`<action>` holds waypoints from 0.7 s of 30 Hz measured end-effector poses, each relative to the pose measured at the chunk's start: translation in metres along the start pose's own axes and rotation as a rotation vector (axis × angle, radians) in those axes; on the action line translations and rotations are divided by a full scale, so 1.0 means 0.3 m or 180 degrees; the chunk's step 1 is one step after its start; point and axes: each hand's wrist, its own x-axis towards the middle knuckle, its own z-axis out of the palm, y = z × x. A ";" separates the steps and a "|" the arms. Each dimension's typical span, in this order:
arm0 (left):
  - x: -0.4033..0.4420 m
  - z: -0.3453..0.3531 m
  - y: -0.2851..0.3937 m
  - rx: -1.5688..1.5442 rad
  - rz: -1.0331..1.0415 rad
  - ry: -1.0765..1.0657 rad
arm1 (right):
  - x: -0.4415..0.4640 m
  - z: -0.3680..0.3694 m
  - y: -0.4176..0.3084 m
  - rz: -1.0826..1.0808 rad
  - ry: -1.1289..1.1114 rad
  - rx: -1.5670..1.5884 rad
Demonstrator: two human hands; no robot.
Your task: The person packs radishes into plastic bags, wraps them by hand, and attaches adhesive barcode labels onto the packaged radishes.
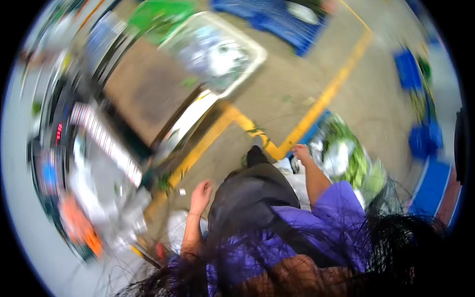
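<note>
My left hand (201,194) hangs beside my dark trousers (252,188), its fingers loosely bent and apart, with nothing seen in it. On the other side, my right hand (301,152) is held out from my body. Its fingers are slightly bent, and no object shows in them. Just beyond the right hand lies a heap of leafy green vegetables (357,168) with clear plastic wrapping (337,157). Nearest to my left hand are clear plastic bags (178,228) low down by the forearm. Motion blur softens the finger detail.
A bench with a brown top (148,89) stands at left, beside a white tub (260,57) of plastic-wrapped goods. A green basket (161,17) and blue pallet (277,20) lie farther off. Yellow lines (316,106) mark the floor. A machine with a red display (59,133) is far left.
</note>
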 end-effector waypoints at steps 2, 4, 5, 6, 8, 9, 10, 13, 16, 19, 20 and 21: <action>-0.129 -0.045 -0.154 -0.0286 -0.0218 0.0400 | 0.103 0.188 -0.001 -0.0692 -0.0613 -0.0177; -0.254 -0.087 -0.350 -0.0395 -0.0443 0.0711 | 0.080 0.407 -0.102 -0.0621 -0.1186 -0.0300; -0.393 -0.096 -0.214 -0.0622 -0.0446 0.0802 | -0.111 0.261 -0.310 -0.0934 -0.1224 -0.0604; -0.481 -0.121 -0.268 -0.0633 -0.0606 0.1020 | -0.248 0.380 -0.374 -0.0981 -0.1279 -0.0639; -0.674 -0.122 -0.413 -0.0958 -0.1035 0.1539 | -0.328 0.626 -0.424 -0.1041 -0.1379 -0.1525; -0.756 -0.112 -0.492 -0.1204 -0.1197 0.1783 | -0.428 0.741 -0.441 -0.0932 -0.1799 -0.1794; -0.832 -0.092 -0.565 -0.1437 -0.1315 0.1988 | -0.509 0.845 -0.443 -0.0790 -0.2156 -0.2041; -0.946 0.072 -0.970 -0.1855 -0.1812 0.2588 | -0.766 1.321 -0.267 -0.1349 -0.2205 -0.3621; -1.064 0.120 -1.074 -0.2379 -0.2097 0.3644 | -0.874 1.711 -0.159 -0.2244 -0.3229 -0.4385; -1.188 0.137 -1.059 -0.3317 -0.2699 0.4278 | -1.138 2.056 -0.024 -0.2279 -0.3935 -0.4479; -1.200 0.187 -1.082 -0.3593 -0.2774 0.4522 | -1.202 2.184 0.031 -0.2234 -0.4028 -0.4590; -1.205 0.244 -1.095 -0.3855 -0.2838 0.4767 | -1.246 2.304 0.086 -0.1829 -0.4151 -0.4624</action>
